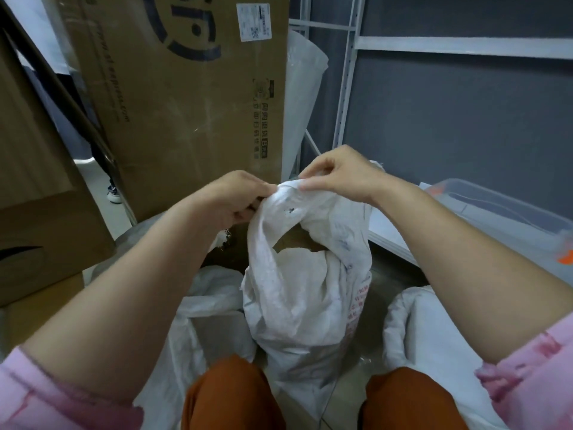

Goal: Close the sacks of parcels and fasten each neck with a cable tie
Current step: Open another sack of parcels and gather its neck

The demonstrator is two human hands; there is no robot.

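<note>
White woven sack (297, 293) upright between the person's knees, mouth partly gathered, red print on its right side too small to read; left hand (235, 197) and right hand (338, 175) each pinched shut on the rim; large cardboard box (186, 97) just behind, bearing a white label (253, 21); clear plastic bin (502, 218) at right, near the metal shelving (350, 72).

head view, looking down, close in

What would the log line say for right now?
step: gathering sack neck | left hand: gripping rim | right hand: pinching rim | white sack: mouth still open | cable tie: not seen
</note>
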